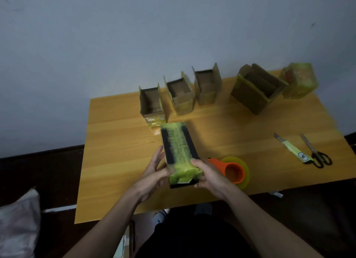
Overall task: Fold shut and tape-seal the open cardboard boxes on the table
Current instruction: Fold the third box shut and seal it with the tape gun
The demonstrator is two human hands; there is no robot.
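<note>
A long black box (178, 146) wrapped in yellow-green tape lies lengthwise near the table's front edge. My left hand (157, 171) presses its left side with fairly straight fingers. My right hand (209, 176) grips its near right corner, thumb over the taped top. Several open brown cardboard boxes stand along the back: a small one (152, 103), a second (181, 96), a third (207, 86) and a larger tilted one (257, 89). An orange tape dispenser (234, 171) with a yellow roll sits just right of my right hand.
A box fully wrapped in yellow tape (298, 80) stands at the back right corner. A utility knife (291, 148) and scissors (316, 153) lie at the right. The wooden table (119, 161) stands against a grey wall. A pale cloth (17, 223) lies at lower left.
</note>
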